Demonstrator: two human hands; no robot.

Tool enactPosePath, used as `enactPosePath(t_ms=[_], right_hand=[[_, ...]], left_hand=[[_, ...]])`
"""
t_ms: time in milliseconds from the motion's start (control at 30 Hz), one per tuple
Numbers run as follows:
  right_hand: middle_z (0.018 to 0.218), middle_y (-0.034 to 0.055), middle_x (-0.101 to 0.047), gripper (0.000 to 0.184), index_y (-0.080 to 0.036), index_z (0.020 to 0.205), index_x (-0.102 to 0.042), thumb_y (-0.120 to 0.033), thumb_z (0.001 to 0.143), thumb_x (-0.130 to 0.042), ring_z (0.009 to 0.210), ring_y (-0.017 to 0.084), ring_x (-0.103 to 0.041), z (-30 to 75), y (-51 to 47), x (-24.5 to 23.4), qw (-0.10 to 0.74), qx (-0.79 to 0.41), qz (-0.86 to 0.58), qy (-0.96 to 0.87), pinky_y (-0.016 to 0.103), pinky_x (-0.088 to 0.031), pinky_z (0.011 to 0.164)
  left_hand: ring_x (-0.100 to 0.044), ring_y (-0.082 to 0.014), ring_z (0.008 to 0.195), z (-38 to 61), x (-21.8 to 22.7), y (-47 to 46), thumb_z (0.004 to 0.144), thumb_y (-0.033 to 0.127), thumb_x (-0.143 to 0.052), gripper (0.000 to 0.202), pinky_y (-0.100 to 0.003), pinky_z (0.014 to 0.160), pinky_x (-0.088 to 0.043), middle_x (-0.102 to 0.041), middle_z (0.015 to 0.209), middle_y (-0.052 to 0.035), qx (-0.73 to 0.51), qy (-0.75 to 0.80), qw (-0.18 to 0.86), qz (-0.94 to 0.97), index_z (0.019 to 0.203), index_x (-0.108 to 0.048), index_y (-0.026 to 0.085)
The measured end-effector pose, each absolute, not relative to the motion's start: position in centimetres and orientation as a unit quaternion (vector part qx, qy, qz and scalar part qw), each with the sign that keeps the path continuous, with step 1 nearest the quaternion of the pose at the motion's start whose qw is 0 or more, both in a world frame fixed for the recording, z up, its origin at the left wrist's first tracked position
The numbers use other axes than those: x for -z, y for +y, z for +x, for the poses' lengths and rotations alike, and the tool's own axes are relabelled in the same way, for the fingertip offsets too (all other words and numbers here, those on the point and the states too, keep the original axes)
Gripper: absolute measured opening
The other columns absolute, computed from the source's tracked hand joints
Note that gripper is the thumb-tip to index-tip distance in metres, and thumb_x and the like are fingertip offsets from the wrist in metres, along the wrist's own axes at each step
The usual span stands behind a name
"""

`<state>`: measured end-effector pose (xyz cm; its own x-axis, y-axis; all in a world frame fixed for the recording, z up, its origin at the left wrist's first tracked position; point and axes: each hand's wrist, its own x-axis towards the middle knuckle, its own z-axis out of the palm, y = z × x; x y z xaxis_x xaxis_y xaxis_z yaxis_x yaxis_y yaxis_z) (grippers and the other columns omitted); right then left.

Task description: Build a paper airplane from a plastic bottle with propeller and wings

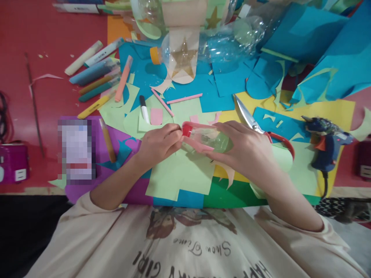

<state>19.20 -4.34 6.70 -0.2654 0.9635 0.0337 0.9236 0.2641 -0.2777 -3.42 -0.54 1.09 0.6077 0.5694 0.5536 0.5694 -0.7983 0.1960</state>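
Observation:
A small clear plastic bottle [199, 134] with a red cap [186, 130] lies sideways above the middle of the table. Pink paper strips [197, 145] run along its two sides from the cap end. My right hand [245, 143] is closed around the bottle's base end, thumb on the near side and fingers on the far side. The bent fingers of my left hand [162, 143] are pressed together at the red cap; their tips are partly hidden. Beneath the bottle are pale green paper sheets [179, 173]. Red-handled scissors [249, 116] lie partly open just beyond my right hand.
At the right is a blue glue gun [327, 146]. Several markers [95, 77] lie at the left, above a phone [77, 150]. A larger bottle with an orange cap [155, 56] lies at the back, bearing a paper star [184, 60]. Blue sheets [307, 34] and paper scraps surround it.

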Motion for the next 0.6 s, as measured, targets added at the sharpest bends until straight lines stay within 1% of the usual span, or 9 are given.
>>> enactPosePath(t_ms=[133, 333, 467, 533, 600], right_hand=[[0.092, 0.0122, -0.074, 0.051, -0.013, 0.107, -0.069, -0.056, 0.079, -0.064, 0.072, 0.022, -0.068, 19.20, -4.33, -6.61, 0.098, -0.100, -0.594, -0.792, 0.029, -0.041, 0.051], [0.091, 0.0123, -0.073, 0.048, -0.014, 0.105, -0.069, -0.056, 0.081, -0.062, 0.073, 0.022, -0.067, 19.22, -4.41, -6.62, 0.103, -0.097, -0.592, -0.793, 0.029, -0.041, 0.052], [0.090, 0.0117, -0.073, 0.049, -0.015, 0.104, -0.069, -0.056, 0.080, -0.062, 0.073, 0.022, -0.068, 19.24, -4.46, -6.50, 0.110, -0.091, -0.591, -0.794, 0.029, -0.042, 0.052], [0.090, 0.0120, -0.073, 0.048, -0.015, 0.103, -0.069, -0.057, 0.080, -0.062, 0.074, 0.022, -0.068, 19.26, -4.49, -6.43, 0.120, -0.087, -0.591, -0.793, 0.029, -0.043, 0.053], [0.090, 0.0121, -0.073, 0.047, -0.015, 0.102, -0.069, -0.056, 0.081, -0.062, 0.075, 0.023, -0.068, 19.29, -4.51, -6.38, 0.131, -0.084, -0.590, -0.792, 0.030, -0.045, 0.055]], left_hand=[[-0.063, -0.0090, 0.061, -3.42, -1.17, -0.46, 0.095, 0.019, -0.043, 0.015, -0.020, 0.052, -0.044, -0.071, 0.084, -0.0012, 0.304, -0.314, 0.009, -0.899, 0.085, -0.054, 0.019], [-0.061, -0.0087, 0.058, -3.24, -1.55, -0.39, 0.094, 0.019, -0.044, 0.012, -0.021, 0.051, -0.041, -0.070, 0.079, 0.0005, 0.313, -0.308, 0.029, -0.898, 0.084, -0.052, 0.020], [-0.060, -0.0088, 0.058, -3.28, -1.61, -0.36, 0.094, 0.016, -0.043, 0.013, -0.020, 0.050, -0.041, -0.069, 0.076, 0.0006, 0.313, -0.301, 0.017, -0.901, 0.084, -0.051, 0.020], [-0.061, -0.0099, 0.059, -3.36, -1.52, -0.22, 0.094, 0.019, -0.043, 0.014, -0.021, 0.051, -0.042, -0.068, 0.075, -0.0005, 0.311, -0.301, 0.008, -0.902, 0.083, -0.051, 0.019], [-0.062, -0.0113, 0.060, -3.47, -1.42, 0.00, 0.094, 0.026, -0.044, 0.019, -0.022, 0.050, -0.043, -0.068, 0.073, -0.0013, 0.305, -0.304, 0.013, -0.902, 0.080, -0.052, 0.019]])
